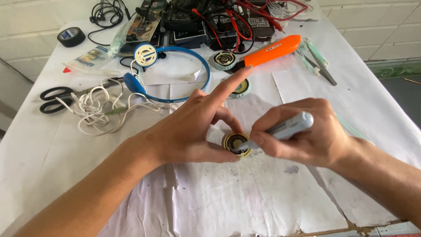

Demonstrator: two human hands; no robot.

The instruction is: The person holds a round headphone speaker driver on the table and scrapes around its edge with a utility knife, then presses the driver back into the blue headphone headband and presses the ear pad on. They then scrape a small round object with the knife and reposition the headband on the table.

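Observation:
My left hand (193, 127) pinches a small round speaker driver (236, 144) with a brass-coloured rim against the white paper, thumb and middle finger on its sides, index finger stretched out. My right hand (302, 131) grips a grey pen-shaped tool (287, 127) whose tip touches the top of the driver. Both hands meet at the middle of the table.
Blue headphones (175, 74) with one earcup opened lie behind my hands, beside a tangled white cable (94, 107) and black scissors (55, 98). An orange-handled tool (272, 49), two more round drivers (223, 60), tweezers (322, 70), black tape (71, 37) and red leads (245, 17) crowd the far edge.

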